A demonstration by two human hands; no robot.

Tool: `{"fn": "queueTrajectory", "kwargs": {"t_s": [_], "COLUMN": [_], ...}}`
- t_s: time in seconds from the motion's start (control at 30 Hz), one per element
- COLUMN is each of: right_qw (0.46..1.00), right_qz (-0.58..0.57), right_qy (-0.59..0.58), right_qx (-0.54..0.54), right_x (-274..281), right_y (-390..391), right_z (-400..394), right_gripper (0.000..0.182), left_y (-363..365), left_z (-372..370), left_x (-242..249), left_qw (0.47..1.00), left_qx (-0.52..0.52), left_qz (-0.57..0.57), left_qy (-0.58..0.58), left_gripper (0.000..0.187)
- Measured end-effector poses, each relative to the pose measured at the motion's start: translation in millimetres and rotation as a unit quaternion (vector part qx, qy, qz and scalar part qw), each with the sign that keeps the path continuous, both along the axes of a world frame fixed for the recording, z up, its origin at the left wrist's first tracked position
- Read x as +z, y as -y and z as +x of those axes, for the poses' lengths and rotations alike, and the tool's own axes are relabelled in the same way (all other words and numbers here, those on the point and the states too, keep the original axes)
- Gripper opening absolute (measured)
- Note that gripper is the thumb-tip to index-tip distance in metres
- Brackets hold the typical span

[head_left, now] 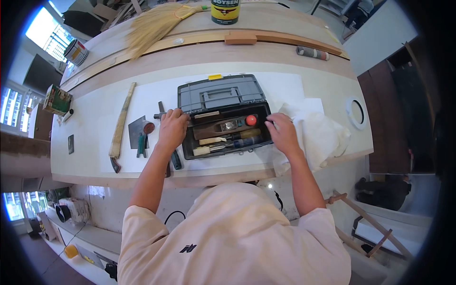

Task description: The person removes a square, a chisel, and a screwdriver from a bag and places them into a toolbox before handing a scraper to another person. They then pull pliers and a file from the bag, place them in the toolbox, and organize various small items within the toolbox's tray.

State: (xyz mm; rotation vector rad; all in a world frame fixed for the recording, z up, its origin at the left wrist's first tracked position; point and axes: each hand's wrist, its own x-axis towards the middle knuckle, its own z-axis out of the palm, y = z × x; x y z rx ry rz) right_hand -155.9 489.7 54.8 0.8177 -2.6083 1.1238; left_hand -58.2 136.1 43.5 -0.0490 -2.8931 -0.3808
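A black toolbox (187, 147) stands on the white sheet with its grey lid (221, 92) tipped back. Inside lie a wooden hand plane (209, 130), a red ball-shaped part (251, 120), and several tools with pale or blue handles. My left hand (173, 127) is at the box's left edge, its fingers curled at a dark tool (159, 115); what they grip, if anything, is partly hidden. At the right edge of the box is my right hand (282, 132), fingers bent with thumb and forefinger close together; whether anything is between them is too small to tell.
Left of the box lie a scraper plate (137, 133) and a cloth-wrapped saw (122, 123). White cloth (320, 137) lies at the right, near a white ring (356, 114). Farther back are a paint can (225, 12), a straw broom (159, 26) and a wood block (240, 38).
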Motion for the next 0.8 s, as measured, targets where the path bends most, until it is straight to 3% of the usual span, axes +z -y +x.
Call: {"fn": "queueTrajectory", "kwargs": {"t_s": [0.07, 0.13, 0.23, 0.33, 0.4, 0.47, 0.57, 0.67, 0.73, 0.8], "right_qw": [0.999, 0.981, 0.949, 0.878, 0.837, 0.804, 0.753, 0.762, 0.798, 0.842], "right_qz": [-0.013, -0.091, -0.164, -0.177, -0.131, -0.22, -0.232, -0.321, -0.316, -0.291], "right_qy": [0.021, 0.137, 0.101, 0.015, 0.044, 0.147, 0.359, 0.397, 0.345, 0.289], "right_qx": [-0.03, -0.107, -0.248, -0.444, -0.53, -0.532, -0.5, -0.398, -0.379, -0.352], "right_x": [3, 16, 9, -1, -16, -41, -18, -45, -42, -44], "right_y": [-23, -49, -113, -189, -235, -259, -211, -202, -181, -187], "right_z": [3, 11, 14, 18, 22, 28, 49, 52, 52, 54], "right_gripper": [0.012, 0.014, 0.019, 0.037, 0.055, 0.058, 0.054, 0.059, 0.048, 0.041], "left_y": [3, 17, 45, 67, 90, 124, 145, 154, 154, 155], "left_z": [9, 26, 62, 101, 120, 147, 154, 139, 120, 109], "left_x": [9, 7, -5, -7, -22, -46, -70, -84, -90, -90], "left_qw": [0.997, 0.988, 0.952, 0.925, 0.911, 0.901, 0.883, 0.881, 0.879, 0.852], "left_qx": [0.042, 0.087, 0.189, 0.276, 0.343, 0.388, 0.433, 0.445, 0.464, 0.505], "left_qz": [0.052, 0.108, 0.224, 0.237, 0.205, 0.171, 0.179, 0.158, 0.09, 0.09], "left_qy": [-0.035, -0.07, -0.093, -0.108, -0.099, -0.093, -0.025, 0.031, 0.06, 0.105], "left_gripper": [0.021, 0.023, 0.019, 0.018, 0.017, 0.016, 0.019, 0.035, 0.044, 0.063]}}
